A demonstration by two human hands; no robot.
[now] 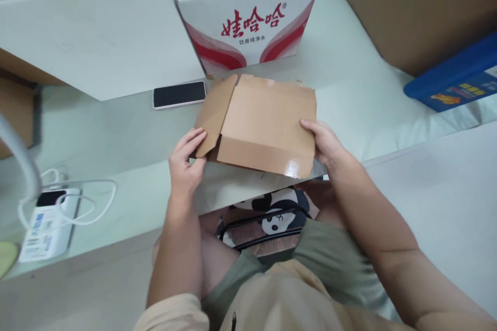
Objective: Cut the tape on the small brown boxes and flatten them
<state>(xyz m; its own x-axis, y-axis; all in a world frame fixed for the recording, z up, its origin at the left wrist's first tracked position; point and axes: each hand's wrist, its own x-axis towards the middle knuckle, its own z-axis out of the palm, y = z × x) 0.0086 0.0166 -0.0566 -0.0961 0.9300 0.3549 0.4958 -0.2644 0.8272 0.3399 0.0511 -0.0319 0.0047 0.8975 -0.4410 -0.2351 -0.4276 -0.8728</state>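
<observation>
A flattish brown cardboard box (pixel 269 114) with loose flaps lies over the front part of the pale table, tilted slightly. My left hand (pixel 186 158) grips the side flap at its lower left corner, fingers on top and thumb below. At the box's right edge, my right hand (pixel 324 142) holds on with its thumb on the upper face; the other fingers are hidden underneath. A shiny piece of clear tape (pixel 293 168) shows on the near flap. Behind the left flap lies a phone (pixel 179 94) with a dark screen.
A white and red carton (pixel 252 26) stands behind the box, beside a large white box (pixel 101 31). On the right are a big brown carton (pixel 427 5) and a blue package (pixel 454 80). A white power strip (pixel 50 227) with cables sits at the left front edge.
</observation>
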